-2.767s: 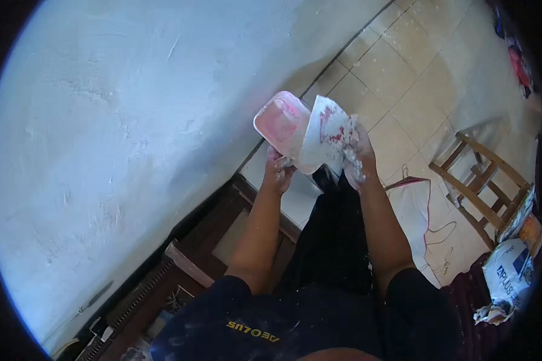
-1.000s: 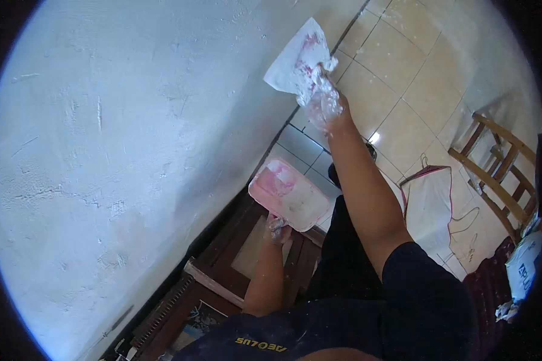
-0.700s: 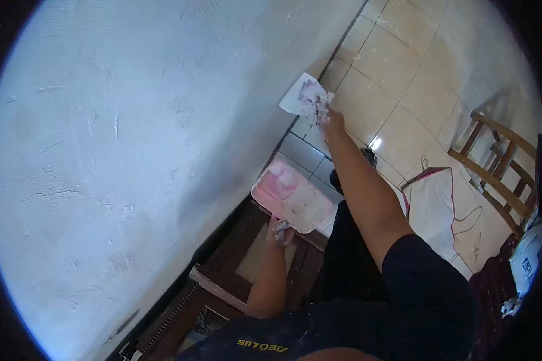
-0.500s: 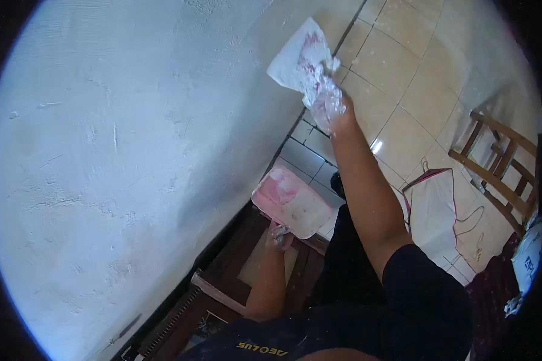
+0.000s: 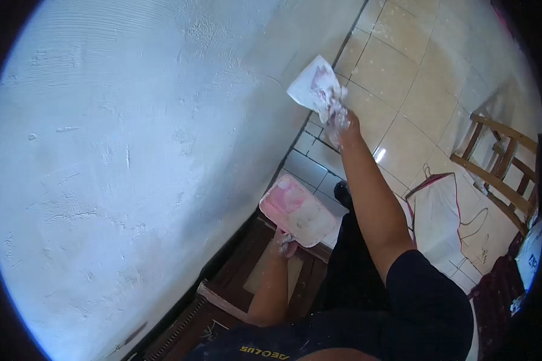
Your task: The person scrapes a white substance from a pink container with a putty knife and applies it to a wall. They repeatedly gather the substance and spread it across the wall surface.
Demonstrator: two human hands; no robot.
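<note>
My right hand (image 5: pixel 339 122), smeared with white paste, is closed around the near end of a flat white putty spreader (image 5: pixel 311 84). Pinkish and white paste lies on the spreader's face, and its far edge is close to the wall (image 5: pixel 114 138); contact cannot be made out. Lower down, my left hand (image 5: pixel 284 244) grips the near edge of a pink plastic tub (image 5: pixel 274 203), with paste on its fingers as well. Whitish paste coats part of the tub's inside. The wall is covered in white, with ridges and rough patches.
Beige tiles (image 5: pixel 397 78) cover the floor. A wooden chair-like frame (image 5: pixel 500 162) stands at the right, near a white sheet-like bag with red edging (image 5: pixel 436 210). Dark wooden furniture (image 5: pixel 238 301) lies along the wall below my left arm.
My right hand and the spreader have come down and slightly right, closer to the tub. The tub stays in my left hand, and the whole view has shifted a little.
</note>
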